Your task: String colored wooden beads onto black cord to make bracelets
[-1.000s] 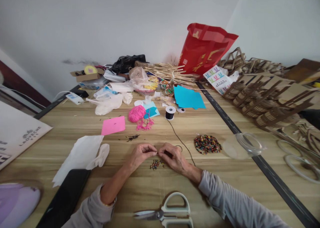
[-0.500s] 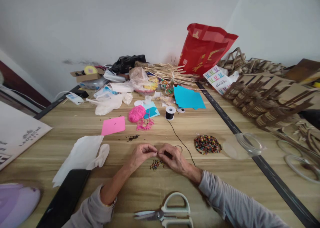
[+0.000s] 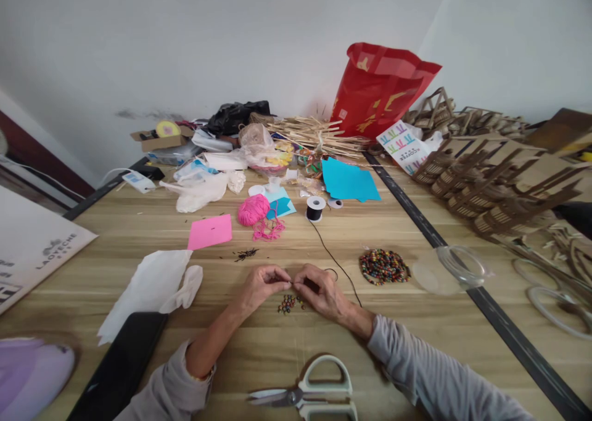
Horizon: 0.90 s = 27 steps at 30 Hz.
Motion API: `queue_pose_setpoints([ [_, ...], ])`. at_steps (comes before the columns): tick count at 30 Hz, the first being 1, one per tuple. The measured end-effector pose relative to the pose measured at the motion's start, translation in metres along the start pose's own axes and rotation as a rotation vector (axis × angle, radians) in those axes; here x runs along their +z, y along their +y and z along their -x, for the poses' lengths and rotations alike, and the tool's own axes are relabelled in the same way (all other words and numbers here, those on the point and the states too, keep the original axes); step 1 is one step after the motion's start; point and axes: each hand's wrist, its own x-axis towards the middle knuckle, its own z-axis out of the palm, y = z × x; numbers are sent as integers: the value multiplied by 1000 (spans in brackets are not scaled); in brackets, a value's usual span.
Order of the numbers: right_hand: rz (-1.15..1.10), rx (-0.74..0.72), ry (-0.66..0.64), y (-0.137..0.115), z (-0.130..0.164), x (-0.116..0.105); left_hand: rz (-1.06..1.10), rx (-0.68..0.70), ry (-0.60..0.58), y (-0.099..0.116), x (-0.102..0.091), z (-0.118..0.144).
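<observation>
My left hand (image 3: 266, 285) and my right hand (image 3: 321, 290) meet above the table, thumb and forefinger of each pinched together. Whatever sits between the fingertips is too small to make out. Just below them lies a small cluster of loose multicoloured beads (image 3: 287, 304). Black cord (image 3: 327, 248) runs from a spool (image 3: 315, 210) towards my right wrist, and a small loop of it shows behind my right hand. Scissors (image 3: 300, 397) with pale handles lie nearest me, blades to the left.
A coiled heap of strung beads (image 3: 383, 267) lies to the right. Short black pieces (image 3: 246, 254), pink paper (image 3: 210, 232) and pink yarn (image 3: 253, 210) are beyond my left hand. A black phone-like slab (image 3: 123, 365) lies left. Small woven baskets (image 3: 490, 205) stand at right.
Almost nothing differs. Both hands keep the same pinch in the same spot, with only a very slight shift at the fingertips.
</observation>
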Motion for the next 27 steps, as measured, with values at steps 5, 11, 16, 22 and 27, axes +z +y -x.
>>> queue_pose_setpoints([
  [5,14,-4,20,-1,-1,0,15,-2,8,-1,0,0],
  [11,9,3,5,0,0,1,21,-1,6,0,-1,0],
  [16,-2,1,-1,-2,0,0,35,2,2,-2,-1,-1],
  [22,-2,15,-4,-1,0,0,30,-5,0,1,0,-1],
  [27,-11,16,-9,0,0,0,10,5,-9,2,0,0],
])
